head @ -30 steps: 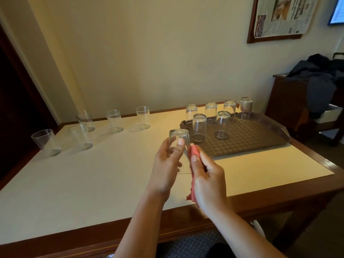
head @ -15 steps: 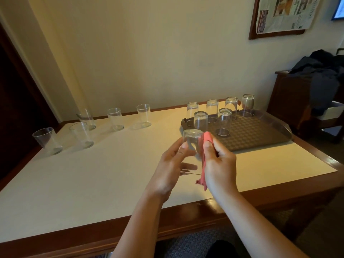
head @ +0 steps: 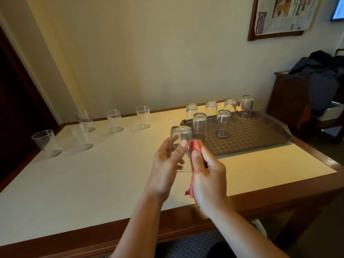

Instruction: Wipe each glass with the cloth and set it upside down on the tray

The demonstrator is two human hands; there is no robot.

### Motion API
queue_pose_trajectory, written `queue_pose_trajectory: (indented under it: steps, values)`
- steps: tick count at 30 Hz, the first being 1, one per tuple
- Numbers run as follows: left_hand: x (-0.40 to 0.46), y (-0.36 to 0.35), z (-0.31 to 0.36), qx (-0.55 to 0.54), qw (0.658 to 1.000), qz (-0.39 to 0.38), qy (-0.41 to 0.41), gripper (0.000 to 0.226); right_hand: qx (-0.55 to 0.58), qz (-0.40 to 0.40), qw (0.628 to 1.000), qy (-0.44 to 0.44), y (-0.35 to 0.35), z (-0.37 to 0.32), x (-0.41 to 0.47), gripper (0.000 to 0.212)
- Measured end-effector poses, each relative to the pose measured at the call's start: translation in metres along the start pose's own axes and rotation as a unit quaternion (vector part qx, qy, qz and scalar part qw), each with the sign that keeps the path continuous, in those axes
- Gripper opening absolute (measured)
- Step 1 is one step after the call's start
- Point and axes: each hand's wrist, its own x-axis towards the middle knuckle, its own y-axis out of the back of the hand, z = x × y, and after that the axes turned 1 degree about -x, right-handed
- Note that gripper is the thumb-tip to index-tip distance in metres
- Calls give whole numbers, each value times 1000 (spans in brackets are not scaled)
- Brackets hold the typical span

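Since half a second ago both hands have drawn back a little toward the near edge, and the glass (head: 181,138) now sits just short of the tray (head: 260,135) rather than overlapping its near-left corner. It is held base-up above the worktop (head: 93,174), the left hand (head: 165,166) curled round its lower part, thumb on the near face. The right hand (head: 206,175) grips the red cloth (head: 195,146) and presses it against the glass's right side. Six glasses stand inverted on the tray's far-left part; five more wait upright at the far left of the worktop. I judge the main risk to be a slip: smooth glass, a one-handed hold, and sideways rubbing could twist it free. Setting it down could also knock the nearest inverted glass (head: 200,125). Open room lies on the tray's near and right portions, though its raised rim must be cleared.
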Motion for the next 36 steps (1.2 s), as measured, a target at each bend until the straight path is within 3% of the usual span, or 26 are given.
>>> queue_pose_trajectory:
  steps: [2, 4, 6, 10, 12, 16, 21, 24, 27, 28, 31, 33, 36]
  values:
    - [0, 3, -1, -28, 999, -26, 35, 41, -21, 1, 1000, 8, 1, 2, -2, 30]
    - [-2, 6, -1, -38, 994, -70, 73, 47, -19, 14, 1000, -9, 6, 0, 10, 30]
    - [-2, 6, 0, -28, 994, -86, 54, 48, -9, 26, 999, -25, 9, -1, 18, 33]
    - [1, 0, 8, -5, 1000, -8, -14, 24, -25, 4, 1000, 16, 0, 5, -1, 31]
    - [1, -1, 4, 13, 1000, -3, 1, 26, -48, 1, 998, 38, 0, 7, -5, 31]
    - [-3, 1, 2, 34, 995, -90, 28, 39, -39, 38, 998, -24, 10, 7, 22, 35]
    - [2, -2, 5, 16, 1000, 18, -11, 52, -10, -15, 1000, 14, 3, -1, -3, 30]
    - [-1, -2, 5, -16, 998, -34, 41, 28, -34, -1, 999, 11, 6, 4, 8, 35]
    - [-3, 1, 6, 6, 996, -79, 40, 26, -21, 33, 999, -16, 11, 4, 24, 37]
    - [-3, 1, 6, 6, 997, -68, 27, 26, -14, 33, 999, -17, 10, 3, 21, 36]
    - [-2, -5, 5, 36, 999, 26, 4, 59, -20, 5, 1000, 8, 1, 5, 0, 33]
    - [-2, -7, -1, 10, 999, 47, 11, 48, -30, -12, 999, 18, 1, 9, -4, 32]
    - [-3, -5, -1, -22, 997, -35, 62, 32, -54, 9, 998, 6, 7, 8, 18, 37]
